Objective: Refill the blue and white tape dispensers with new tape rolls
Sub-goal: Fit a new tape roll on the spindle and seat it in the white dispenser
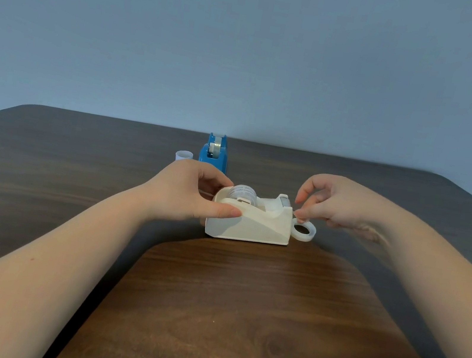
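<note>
White dispenser: on surface, between hands.
Left hand: gripping its rear.
Right hand: fingers loosely curled, beside cutter.

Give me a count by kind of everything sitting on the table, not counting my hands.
Tape dispensers: 2, the white dispenser and the blue dispenser
Tape rolls seated in dispensers: 2, one in the white, one in the blue
Loose rings lying on the table: 2, one by the white dispenser's front end, one left of the blue dispenser
Total: 6
</note>
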